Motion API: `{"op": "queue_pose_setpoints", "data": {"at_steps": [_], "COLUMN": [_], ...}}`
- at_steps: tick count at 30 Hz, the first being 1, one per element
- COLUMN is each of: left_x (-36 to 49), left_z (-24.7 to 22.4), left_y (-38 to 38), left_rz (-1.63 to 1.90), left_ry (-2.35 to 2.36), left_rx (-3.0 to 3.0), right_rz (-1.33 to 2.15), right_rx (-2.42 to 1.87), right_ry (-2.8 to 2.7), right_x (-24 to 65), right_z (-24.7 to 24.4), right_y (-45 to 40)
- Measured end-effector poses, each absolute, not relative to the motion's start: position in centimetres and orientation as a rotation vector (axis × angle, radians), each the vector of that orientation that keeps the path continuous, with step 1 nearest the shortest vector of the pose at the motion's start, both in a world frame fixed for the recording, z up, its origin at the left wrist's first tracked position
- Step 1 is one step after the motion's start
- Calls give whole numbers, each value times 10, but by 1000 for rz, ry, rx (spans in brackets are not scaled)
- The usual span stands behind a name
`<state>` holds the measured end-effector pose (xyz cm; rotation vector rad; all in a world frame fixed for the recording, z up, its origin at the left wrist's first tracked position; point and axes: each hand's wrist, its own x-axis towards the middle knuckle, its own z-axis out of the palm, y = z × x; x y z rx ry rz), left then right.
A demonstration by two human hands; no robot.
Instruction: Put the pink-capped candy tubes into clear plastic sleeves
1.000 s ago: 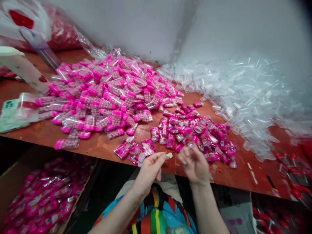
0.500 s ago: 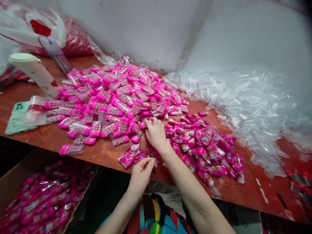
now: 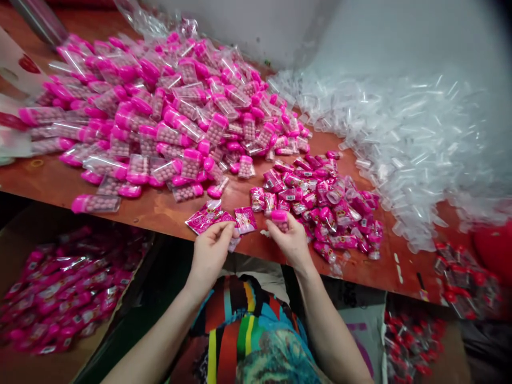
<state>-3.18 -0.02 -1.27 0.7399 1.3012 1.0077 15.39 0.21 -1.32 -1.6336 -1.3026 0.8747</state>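
Observation:
My right hand (image 3: 291,241) grips a small clear candy bottle (image 3: 279,217) with a pink cap and pink balls inside, above the table's front edge. To its left, my left hand (image 3: 211,249) is closed in a pinch on a small plastic wrapper (image 3: 234,243), mostly covered by the fingers. Flat pink printed wrappers (image 3: 245,218) lie just beyond that hand. Behind them spreads a large heap of pink-capped candy bottles (image 3: 176,128). Beside my right hand is a pile of candy bottles in printed pink wrappers (image 3: 340,213).
Empty clear plastic bottles (image 3: 400,138) are heaped against the wall at right. A carton of wrapped bottles (image 3: 72,288) stands below the table at left. Red-capped pieces (image 3: 464,277) lie at the right edge, with more in a box (image 3: 414,341) underneath.
My right hand has come back from the heap toward me with a candy bottle. My left hand has shifted slightly left in view. The camera has tilted down.

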Motion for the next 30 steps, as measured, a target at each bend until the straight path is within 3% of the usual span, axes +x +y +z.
{"op": "queue_pose_setpoints", "data": {"at_steps": [8,14,25,30], "left_x": [-22,-20,-4,4], "left_z": [-29,-31,-5,-3], "left_y": [-3,0,-13,-14], "left_rz": [1016,1028,776,833], "left_ry": [1319,1333,1193,1153], "left_rx": [803,831,826,758], "right_rz": [488,287,282,649], "right_rx": [-1541,-1632,-1361,-1408], "right_ry": [-2003,-2046,-1847,-1348], "right_x": [131,132,147,143], "right_z": [-36,-51,-49,-31], "right_y": [-2,-23,-48,-53]}}
